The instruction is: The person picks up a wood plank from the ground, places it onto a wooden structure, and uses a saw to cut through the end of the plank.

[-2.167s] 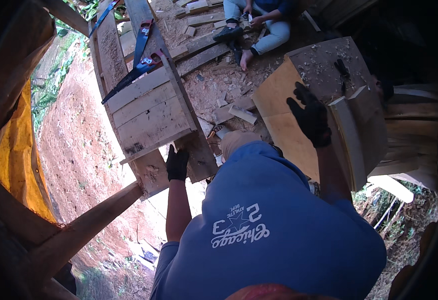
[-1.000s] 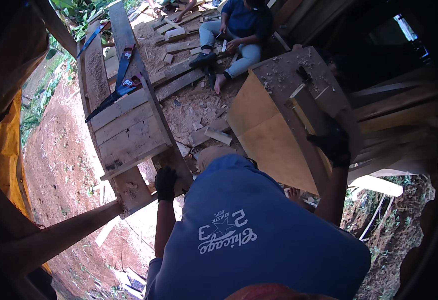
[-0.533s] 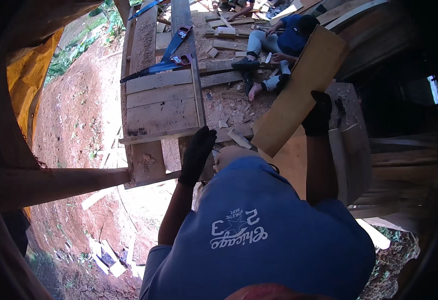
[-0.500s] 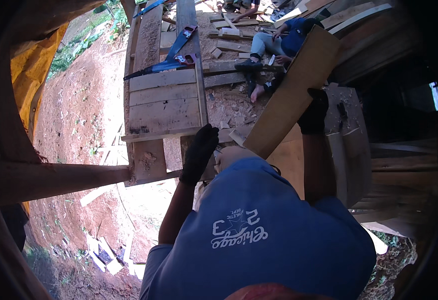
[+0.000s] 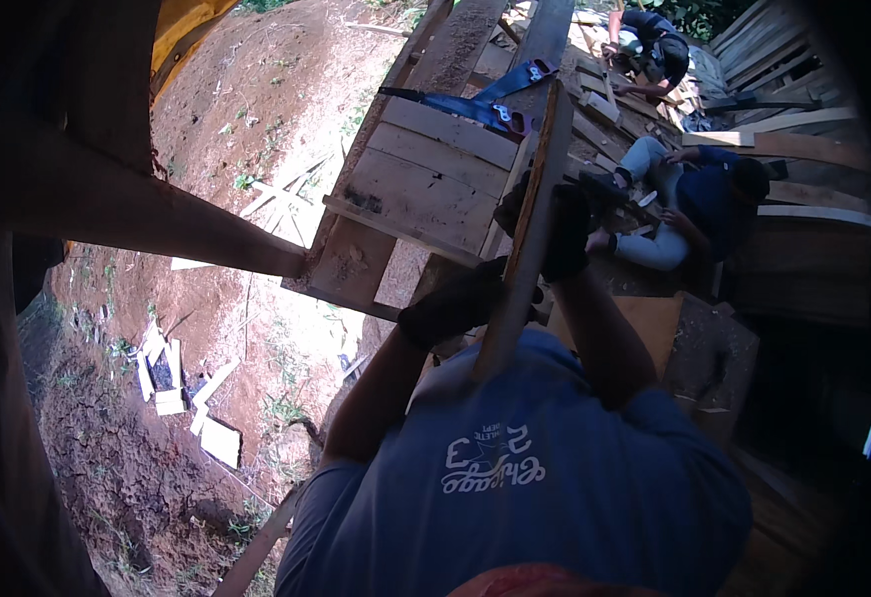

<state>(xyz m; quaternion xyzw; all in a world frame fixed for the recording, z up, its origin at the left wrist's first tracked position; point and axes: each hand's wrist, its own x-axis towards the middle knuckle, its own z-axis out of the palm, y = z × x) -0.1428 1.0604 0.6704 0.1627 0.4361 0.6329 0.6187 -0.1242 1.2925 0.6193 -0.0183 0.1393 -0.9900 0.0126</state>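
Note:
A long wooden board is held up in front of my chest, turned nearly edge-on, its lower end close to my blue shirt. My right hand, in a dark glove, is closed round it from the right, and dark fingers show past its left edge. Lower down, my gloved left hand grips the board from the left; its fingertips are partly hidden by the wood. Just beyond lies a plank bench with two handsaws on top: the nearer saw and the farther saw.
A person sits at the right among boards, and another person bends over farther back. A thick beam runs in from the left to the bench. Wood offcuts lie on the dirt slope; a wooden block stands at my right.
The board has turned from its broad face to its edge and come leftward. My left hand has left the bench edge and taken hold of it. The view has swung to the right.

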